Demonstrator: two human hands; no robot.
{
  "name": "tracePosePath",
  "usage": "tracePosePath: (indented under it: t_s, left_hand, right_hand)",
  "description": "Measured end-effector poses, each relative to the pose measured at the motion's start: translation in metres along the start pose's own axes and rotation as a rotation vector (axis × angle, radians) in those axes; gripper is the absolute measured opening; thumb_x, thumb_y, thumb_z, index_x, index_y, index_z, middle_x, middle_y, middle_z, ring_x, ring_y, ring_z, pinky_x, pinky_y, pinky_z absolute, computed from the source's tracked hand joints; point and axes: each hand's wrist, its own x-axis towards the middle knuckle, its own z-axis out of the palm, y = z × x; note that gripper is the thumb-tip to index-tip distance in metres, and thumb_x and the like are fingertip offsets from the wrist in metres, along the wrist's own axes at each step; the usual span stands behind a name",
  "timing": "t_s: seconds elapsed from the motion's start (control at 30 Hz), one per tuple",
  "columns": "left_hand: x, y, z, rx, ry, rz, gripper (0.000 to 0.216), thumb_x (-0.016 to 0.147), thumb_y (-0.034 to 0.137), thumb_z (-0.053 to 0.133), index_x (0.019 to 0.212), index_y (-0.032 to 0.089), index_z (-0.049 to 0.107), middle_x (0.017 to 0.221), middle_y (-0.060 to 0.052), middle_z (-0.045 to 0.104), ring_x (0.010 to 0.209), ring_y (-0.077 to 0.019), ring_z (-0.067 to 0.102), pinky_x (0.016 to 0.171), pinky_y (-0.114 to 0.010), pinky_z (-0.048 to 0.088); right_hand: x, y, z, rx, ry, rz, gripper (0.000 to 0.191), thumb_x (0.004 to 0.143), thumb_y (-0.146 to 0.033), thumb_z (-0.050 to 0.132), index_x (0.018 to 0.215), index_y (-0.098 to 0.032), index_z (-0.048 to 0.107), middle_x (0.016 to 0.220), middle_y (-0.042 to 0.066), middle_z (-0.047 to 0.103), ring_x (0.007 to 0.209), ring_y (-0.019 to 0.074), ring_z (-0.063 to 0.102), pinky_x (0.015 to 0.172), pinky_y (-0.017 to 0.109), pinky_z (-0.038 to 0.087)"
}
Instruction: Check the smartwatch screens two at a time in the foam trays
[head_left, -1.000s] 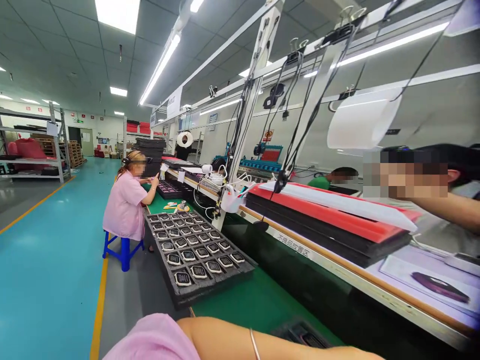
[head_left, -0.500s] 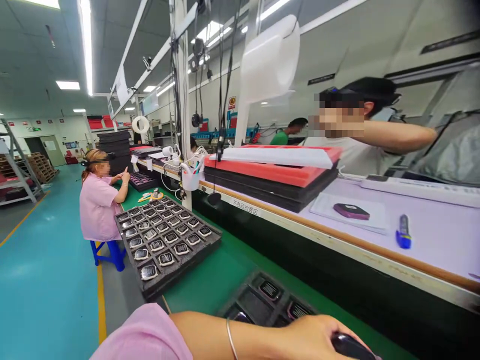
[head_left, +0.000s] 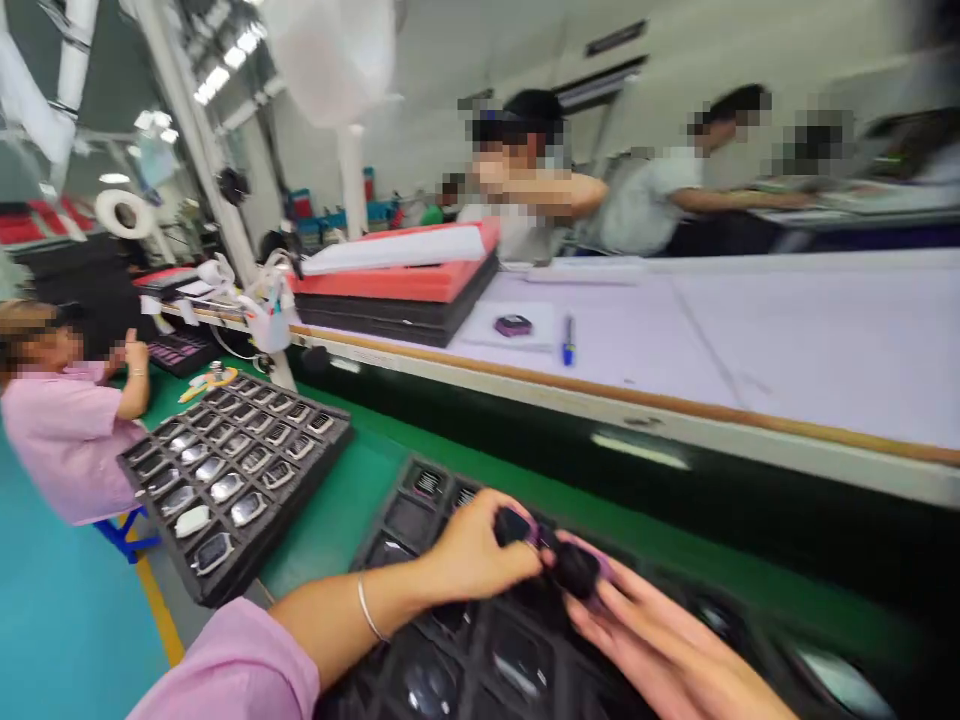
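Note:
My left hand and my right hand meet low in the view, both gripping a small black-and-purple device. Its shape is partly hidden by my fingers. Directly beneath them lies a black moulded tray with several compartments, and some of its pockets are dark and shiny. A bangle circles my left wrist, and a pink sleeve covers my upper arm.
A black foam tray of devices sits on the green belt beside a co-worker in pink. On the white bench are a blue pen and stacked red-and-black foam trays.
The view has swung and tilted, shifting the bench and co-worker left. My left hand has moved over the black tray, and both hands now hold the device there.

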Motion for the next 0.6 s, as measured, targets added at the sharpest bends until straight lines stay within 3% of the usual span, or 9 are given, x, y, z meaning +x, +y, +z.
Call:
tracePosePath:
  t_s: [0.2, 0.37, 0.6]
  left_hand:
    - [-0.002, 0.003, -0.004, 0.046, -0.043, 0.148, 0.026, 0.074, 0.016, 0.063, 0.099, 0.019, 0.058, 0.091, -0.002, 0.065, 0.084, -0.0164, 0.059, 0.081, -0.030, 0.046]
    - [-0.007, -0.001, -0.003, 0.009, -0.053, 0.190, 0.026, 0.077, 0.021, 0.062, 0.102, 0.020, 0.057, 0.088, -0.001, 0.064, 0.080, -0.0161, 0.059, 0.078, -0.030, 0.046]
    - [-0.007, -0.001, -0.001, -0.012, 0.000, 0.167, 0.029, 0.073, 0.020, 0.061, 0.101, 0.020, 0.057, 0.089, -0.002, 0.064, 0.080, -0.0167, 0.060, 0.078, -0.031, 0.045]
  right_hand:
    - [-0.015, -0.011, 0.017, 0.209, -0.211, -0.082, 0.055, 0.066, -0.038, 0.091, 0.116, -0.025, 0.073, 0.109, 0.008, 0.072, 0.069, 0.0115, 0.061, 0.071, 0.028, 0.053]
    - [-0.013, -0.003, 0.015, 0.276, -0.314, -0.143, 0.046, 0.076, -0.032, 0.086, 0.120, -0.024, 0.072, 0.097, 0.004, 0.071, 0.071, 0.0116, 0.063, 0.072, 0.028, 0.050]
    - [-0.010, -0.002, 0.013, 0.303, -0.362, -0.167, 0.046, 0.078, -0.031, 0.085, 0.121, -0.024, 0.071, 0.105, 0.005, 0.072, 0.071, 0.0108, 0.064, 0.073, 0.028, 0.050]
